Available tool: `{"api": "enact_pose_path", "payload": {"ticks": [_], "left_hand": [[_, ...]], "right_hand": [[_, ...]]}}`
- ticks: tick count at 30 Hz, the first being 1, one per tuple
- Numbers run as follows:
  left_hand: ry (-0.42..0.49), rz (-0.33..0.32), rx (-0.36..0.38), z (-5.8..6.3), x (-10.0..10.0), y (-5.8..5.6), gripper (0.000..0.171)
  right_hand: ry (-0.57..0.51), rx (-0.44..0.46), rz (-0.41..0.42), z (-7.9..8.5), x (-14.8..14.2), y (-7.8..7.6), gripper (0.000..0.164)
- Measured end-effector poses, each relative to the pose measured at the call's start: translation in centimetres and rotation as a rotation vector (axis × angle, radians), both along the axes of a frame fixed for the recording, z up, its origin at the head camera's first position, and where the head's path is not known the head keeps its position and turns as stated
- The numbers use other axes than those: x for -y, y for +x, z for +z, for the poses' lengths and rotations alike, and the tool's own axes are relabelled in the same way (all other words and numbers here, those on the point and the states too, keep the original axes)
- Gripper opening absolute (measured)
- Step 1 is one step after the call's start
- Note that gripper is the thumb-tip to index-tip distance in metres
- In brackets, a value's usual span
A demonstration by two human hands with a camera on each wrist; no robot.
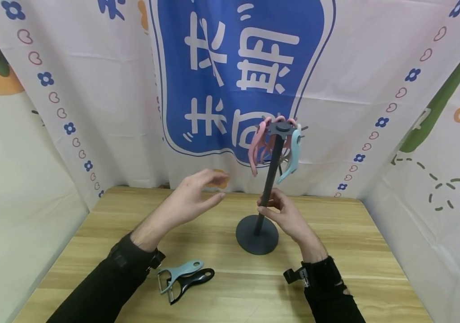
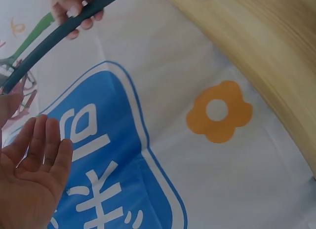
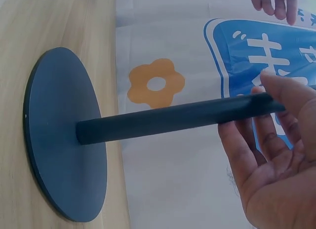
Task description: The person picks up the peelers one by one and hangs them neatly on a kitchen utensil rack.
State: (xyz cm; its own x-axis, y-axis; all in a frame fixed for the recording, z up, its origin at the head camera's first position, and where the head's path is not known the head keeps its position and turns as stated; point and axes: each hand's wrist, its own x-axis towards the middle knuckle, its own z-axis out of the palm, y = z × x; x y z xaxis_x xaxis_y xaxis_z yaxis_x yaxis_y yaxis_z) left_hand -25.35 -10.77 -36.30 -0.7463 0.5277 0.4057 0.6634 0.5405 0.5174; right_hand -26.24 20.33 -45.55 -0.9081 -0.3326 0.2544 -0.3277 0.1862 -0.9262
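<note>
A dark rotating-type rack with a slim post (image 1: 272, 175) and round base (image 1: 250, 242) stands on the table. Pink peelers (image 1: 257, 146) and a light blue peeler (image 1: 294, 154) hang from the hooks round its top. My right hand (image 1: 288, 217) holds the post low down, thumb and fingers around it, as the right wrist view shows too. My left hand (image 1: 187, 197) is in the air left of the post, fingers extended, holding nothing. Nearer me, a light blue peeler (image 1: 185, 269) and a black peeler (image 1: 197, 278) lie together on the table.
The wooden table (image 1: 335, 278) ends at a printed white cloth (image 1: 355, 67) hanging behind it. More cloth hangs along the left and right sides. The rack stands near the table's back edge.
</note>
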Motion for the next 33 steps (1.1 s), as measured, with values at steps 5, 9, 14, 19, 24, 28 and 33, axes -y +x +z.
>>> {"api": "enact_pose_path", "payload": {"ticks": [5, 9, 14, 19, 24, 28, 33], "left_hand": [[-0.085, -0.028, -0.042, -1.2, 0.3, 0.0, 0.043], [-0.170, -0.028, -0.048, -2.1, 0.5, 0.2, 0.043], [-0.276, -0.023, 0.004, -2.8, 0.9, 0.6, 0.043], [-0.352, -0.033, 0.046, -3.3, 1.5, 1.1, 0.040], [-0.433, -0.086, 0.074, -4.1, 2.1, 1.4, 0.036], [-0.495, -0.127, 0.091, -4.8, 2.4, 1.7, 0.032], [-0.549, -0.137, 0.132, -5.3, 2.7, 2.1, 0.026]], "right_hand": [[0.006, 0.007, -0.056, 0.1, 0.3, 0.0, 0.037], [0.016, 0.003, -0.089, 0.1, 0.5, 0.0, 0.037], [0.019, -0.005, -0.106, -0.1, 0.5, 0.0, 0.032], [0.012, -0.013, -0.087, -0.3, 0.5, -0.2, 0.028], [0.010, -0.010, -0.073, -0.5, 0.4, -0.3, 0.027], [0.016, -0.012, -0.068, -0.6, 0.3, -0.3, 0.026], [0.018, -0.025, -0.064, -0.6, 0.3, -0.4, 0.024]]}}
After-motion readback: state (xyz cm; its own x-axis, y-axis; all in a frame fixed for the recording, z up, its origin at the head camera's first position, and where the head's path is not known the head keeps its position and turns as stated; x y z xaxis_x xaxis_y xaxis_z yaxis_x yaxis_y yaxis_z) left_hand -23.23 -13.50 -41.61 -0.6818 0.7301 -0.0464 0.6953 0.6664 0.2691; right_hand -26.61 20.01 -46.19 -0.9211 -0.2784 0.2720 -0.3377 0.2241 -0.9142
